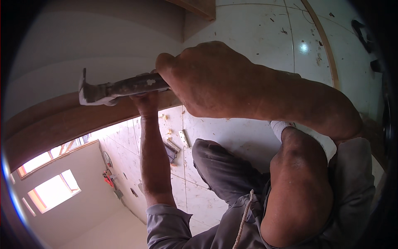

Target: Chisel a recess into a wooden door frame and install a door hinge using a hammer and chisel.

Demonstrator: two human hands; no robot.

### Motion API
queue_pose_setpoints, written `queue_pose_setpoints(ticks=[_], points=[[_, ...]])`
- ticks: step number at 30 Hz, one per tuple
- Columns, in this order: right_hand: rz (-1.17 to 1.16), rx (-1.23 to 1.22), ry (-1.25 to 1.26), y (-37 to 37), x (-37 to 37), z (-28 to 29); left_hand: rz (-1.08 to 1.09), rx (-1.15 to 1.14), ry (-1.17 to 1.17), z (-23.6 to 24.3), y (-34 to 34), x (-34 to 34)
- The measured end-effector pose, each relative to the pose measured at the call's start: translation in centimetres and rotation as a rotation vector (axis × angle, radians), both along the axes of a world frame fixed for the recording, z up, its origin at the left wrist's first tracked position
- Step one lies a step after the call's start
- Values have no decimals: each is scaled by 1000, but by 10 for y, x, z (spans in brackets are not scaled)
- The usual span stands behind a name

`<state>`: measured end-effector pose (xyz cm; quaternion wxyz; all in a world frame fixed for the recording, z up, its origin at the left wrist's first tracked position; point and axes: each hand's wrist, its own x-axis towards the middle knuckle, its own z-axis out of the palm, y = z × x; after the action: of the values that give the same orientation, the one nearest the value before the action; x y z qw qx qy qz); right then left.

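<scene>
My right hand [203, 68] is closed around the dark, paint-spotted handle of a hammer [130, 85]. Its worn grey head points to the left, in front of a wooden frame piece [54, 114]. Below the handle, my left hand [147, 101] reaches up against the same wood. The hammer handle and my right hand cover most of its fingers, so what they hold, if anything, is hidden.
A hinge-like metal plate [184, 138], a dark tool [170, 152] and wood shavings lie on the dirty tiled floor [199, 170]. A wooden strip [325, 45] crosses the floor at upper right. Red and dark items [110, 178] sit along the far wall.
</scene>
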<state>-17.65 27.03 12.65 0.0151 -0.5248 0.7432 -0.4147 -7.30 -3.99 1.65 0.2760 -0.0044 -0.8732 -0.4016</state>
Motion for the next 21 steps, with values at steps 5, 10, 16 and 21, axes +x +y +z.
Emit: queue_pose_setpoints(ticks=[5,10,16,21], points=[[6,0,-7,0,-6,-3,127,291,57,11,47,-12],[-3,30,-13,-1,-8,-3,204,259,-19,12,47,-14],[3,23,-28,1,-2,-2,272,178,-69,12,42,-11],[-24,-76,1,3,4,-3,147,105,41,4,24,-7]])
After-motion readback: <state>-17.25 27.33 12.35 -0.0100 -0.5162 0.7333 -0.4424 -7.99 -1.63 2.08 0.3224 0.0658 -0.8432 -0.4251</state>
